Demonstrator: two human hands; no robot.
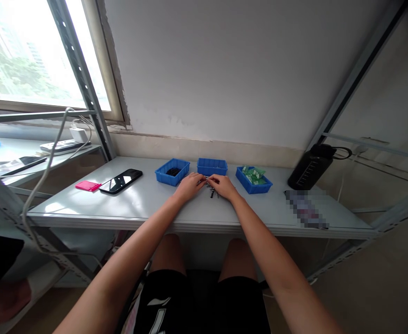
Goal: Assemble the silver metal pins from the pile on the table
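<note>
My left hand (190,184) and my right hand (223,186) meet at the middle of a grey table (148,204), fingers pinched together on small dark metal parts (212,191) that lie between them. The parts are too small to name. Just behind my hands stand three blue bins: the left bin (172,171) holds small dark pieces, the middle bin (212,166) shows no contents from here, the right bin (253,179) holds green pieces.
A black phone (120,181) and a pink card (87,186) lie at the table's left. A black device (311,172) with a cable stands at the right, near a blurred flat item (305,209). Metal shelf posts flank the table. Another person's arm shows at bottom left.
</note>
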